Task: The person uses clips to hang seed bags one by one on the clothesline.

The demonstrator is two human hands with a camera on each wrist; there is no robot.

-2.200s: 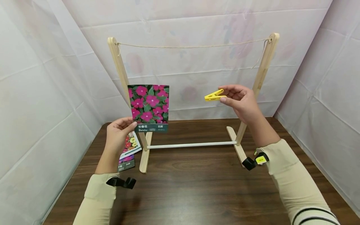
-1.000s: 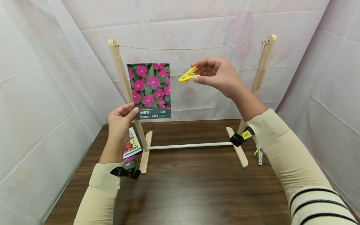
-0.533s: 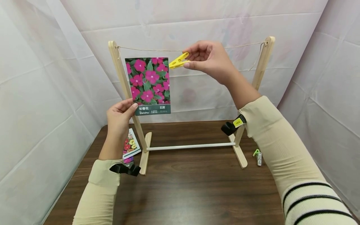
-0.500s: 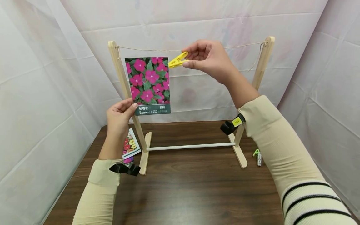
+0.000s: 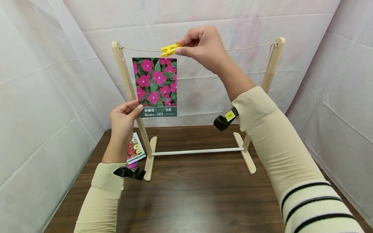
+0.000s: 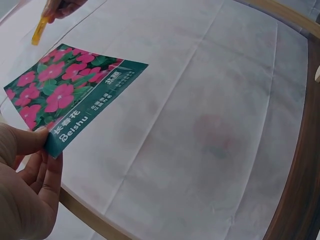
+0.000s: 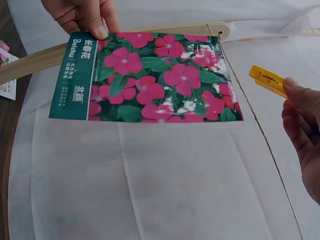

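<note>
At the string (image 5: 204, 49), just above the left grip, the right hand (image 5: 201, 45) pinches a yellow peg (image 5: 170, 49) over the card's (image 5: 155, 86) top edge; the left hand (image 5: 124, 120) pinches its lower corner. Card raised, not yet pegged; more cards (image 5: 134, 151) lie on the worktop (image 5: 198, 194)

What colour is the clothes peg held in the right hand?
Yellow: the clothes peg shows best in the head view.

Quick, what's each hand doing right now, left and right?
Left hand: pinching the bottom left corner of the flower seed packet, held up just below the string.
Right hand: pinching the yellow clothespin at the string.
</note>
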